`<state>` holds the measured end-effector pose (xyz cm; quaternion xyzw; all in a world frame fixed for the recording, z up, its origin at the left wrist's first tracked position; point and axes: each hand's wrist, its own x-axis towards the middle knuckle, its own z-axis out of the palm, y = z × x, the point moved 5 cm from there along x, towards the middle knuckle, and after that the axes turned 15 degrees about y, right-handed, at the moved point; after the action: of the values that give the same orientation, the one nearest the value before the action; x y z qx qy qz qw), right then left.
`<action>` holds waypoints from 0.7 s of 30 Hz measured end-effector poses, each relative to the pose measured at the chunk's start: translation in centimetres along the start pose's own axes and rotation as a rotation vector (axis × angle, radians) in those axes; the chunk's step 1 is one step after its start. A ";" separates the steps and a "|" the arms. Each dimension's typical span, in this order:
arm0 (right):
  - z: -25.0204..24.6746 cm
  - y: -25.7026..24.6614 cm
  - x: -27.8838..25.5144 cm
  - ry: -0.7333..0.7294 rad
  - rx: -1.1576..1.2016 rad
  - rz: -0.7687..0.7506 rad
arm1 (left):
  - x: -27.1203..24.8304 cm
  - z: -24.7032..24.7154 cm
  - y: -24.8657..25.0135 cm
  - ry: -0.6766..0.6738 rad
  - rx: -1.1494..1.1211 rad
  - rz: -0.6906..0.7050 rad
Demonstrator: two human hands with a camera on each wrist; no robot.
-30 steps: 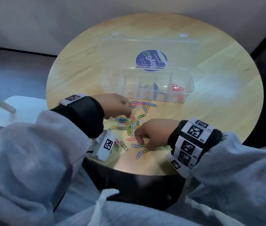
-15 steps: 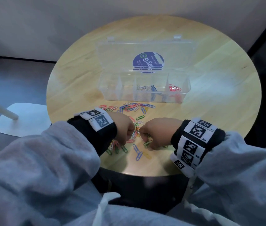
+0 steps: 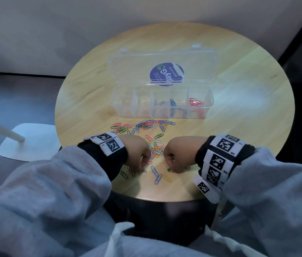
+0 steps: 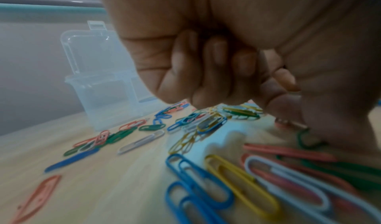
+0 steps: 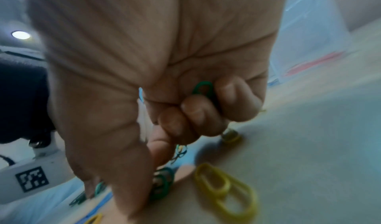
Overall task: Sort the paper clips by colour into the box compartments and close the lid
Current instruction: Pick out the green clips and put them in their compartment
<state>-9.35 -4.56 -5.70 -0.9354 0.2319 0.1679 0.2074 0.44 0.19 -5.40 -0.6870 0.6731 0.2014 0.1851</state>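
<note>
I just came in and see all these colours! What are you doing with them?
Sorting paper clips by colour into the clear box, whose lid is open. Red, blue and white clips already sit in three compartments. The right hand holds green clips in its curled fingers. The left hand reaches into the loose pile on the round table.

My left hand (image 3: pixel 137 151), up by the far clips a second ago, is now drawn back to the near part of the pile of paper clips (image 3: pixel 154 147), knuckles down, level with my right hand (image 3: pixel 180 153). My right hand has closed tighter since then and now grips green clips (image 5: pixel 203 87) in its curled fingers (image 5: pixel 193 112), with another green clip (image 3: pixel 169 169) under its thumb.
</note>
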 end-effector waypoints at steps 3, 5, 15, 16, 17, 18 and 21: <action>-0.9 0.7 -0.1 0.055 0.145 0.025 | 0.0 0.0 -0.6 0.036 -0.144 -0.028; -2.2 1.4 -0.1 0.126 0.268 0.048 | 0.0 -0.3 -1.3 0.086 -0.299 -0.056; -3.0 5.3 -1.6 0.270 0.921 0.403 | -0.6 -1.2 -5.9 0.372 -1.475 -0.325; -2.6 5.3 -1.5 0.281 0.989 0.450 | -0.6 -0.8 -6.1 0.365 -1.536 -0.342; -2.3 5.1 -1.4 0.289 1.052 0.491 | -0.7 -0.6 -6.3 0.356 -1.571 -0.353; -2.0 4.8 -1.3 0.295 1.113 0.523 | -0.8 -0.5 -6.5 0.347 -1.587 -0.353; -1.9 3.6 -1.0 0.301 1.279 0.571 | -1.1 -0.9 -6.5 0.331 -1.608 -0.330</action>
<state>-11.57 -7.98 -4.76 -0.5463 0.5466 -0.0840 0.6291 7.00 0.81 -4.20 -0.7201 0.2334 0.4872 -0.4354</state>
